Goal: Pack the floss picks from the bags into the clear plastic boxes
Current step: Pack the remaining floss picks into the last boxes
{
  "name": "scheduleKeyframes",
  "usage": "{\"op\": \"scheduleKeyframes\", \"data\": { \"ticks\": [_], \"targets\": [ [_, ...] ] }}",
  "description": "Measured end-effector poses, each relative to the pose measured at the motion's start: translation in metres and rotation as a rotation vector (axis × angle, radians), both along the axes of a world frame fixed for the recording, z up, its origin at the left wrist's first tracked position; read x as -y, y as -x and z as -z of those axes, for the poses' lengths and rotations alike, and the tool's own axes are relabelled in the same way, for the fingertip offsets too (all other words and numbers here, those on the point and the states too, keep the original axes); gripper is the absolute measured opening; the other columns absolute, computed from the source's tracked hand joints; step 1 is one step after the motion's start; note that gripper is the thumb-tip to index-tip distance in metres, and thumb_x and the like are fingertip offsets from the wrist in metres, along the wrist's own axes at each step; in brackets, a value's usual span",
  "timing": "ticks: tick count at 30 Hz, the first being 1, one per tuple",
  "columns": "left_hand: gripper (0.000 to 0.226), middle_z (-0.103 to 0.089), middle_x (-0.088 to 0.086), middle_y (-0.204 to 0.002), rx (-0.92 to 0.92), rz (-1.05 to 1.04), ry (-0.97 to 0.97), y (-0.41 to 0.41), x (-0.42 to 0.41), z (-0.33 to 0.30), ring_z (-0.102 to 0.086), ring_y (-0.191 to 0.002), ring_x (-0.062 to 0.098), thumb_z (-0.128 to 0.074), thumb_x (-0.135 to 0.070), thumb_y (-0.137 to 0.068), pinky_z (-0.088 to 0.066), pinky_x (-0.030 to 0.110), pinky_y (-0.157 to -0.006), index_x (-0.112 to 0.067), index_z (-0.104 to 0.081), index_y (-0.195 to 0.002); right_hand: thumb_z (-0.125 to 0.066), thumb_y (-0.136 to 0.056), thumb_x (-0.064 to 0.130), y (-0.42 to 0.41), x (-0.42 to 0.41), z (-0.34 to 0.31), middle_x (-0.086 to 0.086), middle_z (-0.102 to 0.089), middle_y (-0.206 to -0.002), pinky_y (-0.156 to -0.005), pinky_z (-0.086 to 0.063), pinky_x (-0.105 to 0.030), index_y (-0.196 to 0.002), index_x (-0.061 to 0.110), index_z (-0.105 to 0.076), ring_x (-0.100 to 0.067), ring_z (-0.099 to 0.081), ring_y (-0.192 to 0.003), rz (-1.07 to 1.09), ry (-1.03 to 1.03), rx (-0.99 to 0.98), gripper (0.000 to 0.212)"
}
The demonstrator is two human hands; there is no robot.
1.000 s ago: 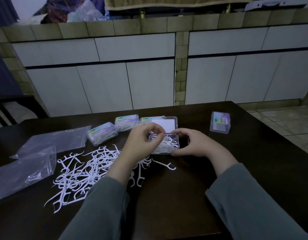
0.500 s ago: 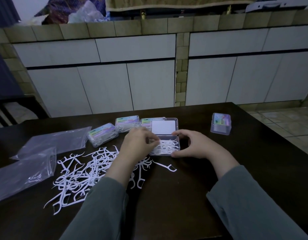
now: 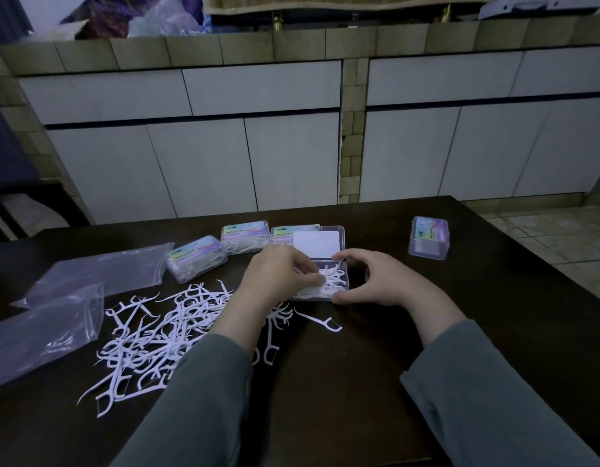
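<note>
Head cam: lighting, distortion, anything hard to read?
Head view: dim, bluish light; the dark table swallows shadows, white floss picks stand out. Wide-angle bends the counter edge and cupboards. Clear bags show faint glare. Left hand fingertips over the open box are soft; box labels unreadable.

White floss picks lie scattered at lower left of the frame on a dark brown, almost black table. Two clear, faintly grey plastic bags sit at far left. Closed clear boxes at centre carry pastel labels in green, blue and pink; another clear box at right shows a purple-tinted, multicoloured label. The open box at centre is transparent, its raised lid backed by a plain white card. Grey-green sleeves fill the bottom. Behind, white cabinet doors are framed by olive-beige tiles.
</note>
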State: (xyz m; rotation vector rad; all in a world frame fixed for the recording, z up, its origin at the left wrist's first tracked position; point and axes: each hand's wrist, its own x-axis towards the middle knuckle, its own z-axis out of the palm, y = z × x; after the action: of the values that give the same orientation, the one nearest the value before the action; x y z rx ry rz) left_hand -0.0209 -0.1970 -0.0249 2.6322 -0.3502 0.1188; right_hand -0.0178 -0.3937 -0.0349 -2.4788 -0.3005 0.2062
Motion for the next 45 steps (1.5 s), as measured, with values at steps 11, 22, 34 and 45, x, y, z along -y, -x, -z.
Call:
{"op": "scheduleKeyframes", "data": {
  "ticks": [11, 22, 34, 45],
  "targets": [
    [0.021, -0.065, -0.011, -0.106, 0.035, -0.088, 0.104, -0.002, -0.025, -0.004, -0.057, -0.095, 0.007, -0.065, -0.029, -0.09, -0.05, 0.031, -0.086, -0.031, -0.069, -0.111, -0.081, -0.066, 0.051, -0.002, -0.001, 0.001, 0.012, -0.048, -0.135, -0.1, -0.045, -0.045, -0.134, 0.046, -0.042, -0.012, -0.045, -0.115, 0.021, 0.008, 0.0, 0.078],
    [0.015, -0.066, -0.006, -0.083, -0.023, -0.134, -0.029, 0.002, -0.012, -0.003, -0.059, -0.077, 0.007, -0.068, -0.039, -0.086, -0.054, 0.029, -0.072, -0.026, -0.073, -0.093, -0.082, -0.069, 0.047, 0.002, -0.001, -0.002, 0.01, -0.047, -0.135, -0.095, -0.048, -0.039, -0.137, 0.043, -0.042, -0.011, -0.046, -0.109, 0.015, 0.003, 0.004, 0.078],
    [0.021, -0.065, -0.007, -0.112, 0.005, 0.052, -0.122, 0.003, 0.004, -0.009, -0.055, -0.095, 0.011, -0.07, -0.036, -0.085, -0.05, 0.028, -0.082, -0.034, -0.073, -0.105, -0.081, -0.071, 0.046, 0.004, -0.001, -0.002, 0.009, -0.048, -0.135, -0.096, -0.048, -0.041, -0.137, 0.042, -0.042, -0.011, -0.047, -0.109, -0.005, -0.004, 0.005, 0.077],
    [0.016, -0.064, -0.014, -0.095, 0.108, 0.026, 0.189, 0.025, -0.03, -0.01, -0.058, -0.085, 0.0, -0.06, -0.033, -0.092, -0.049, 0.023, -0.075, -0.028, -0.072, -0.102, -0.06, -0.081, 0.059, 0.04, -0.036, -0.01, 0.009, -0.043, -0.132, -0.099, -0.033, -0.034, -0.134, 0.04, -0.046, -0.012, -0.035, -0.122, 0.014, 0.189, 0.489, 0.059]
  ]
}}
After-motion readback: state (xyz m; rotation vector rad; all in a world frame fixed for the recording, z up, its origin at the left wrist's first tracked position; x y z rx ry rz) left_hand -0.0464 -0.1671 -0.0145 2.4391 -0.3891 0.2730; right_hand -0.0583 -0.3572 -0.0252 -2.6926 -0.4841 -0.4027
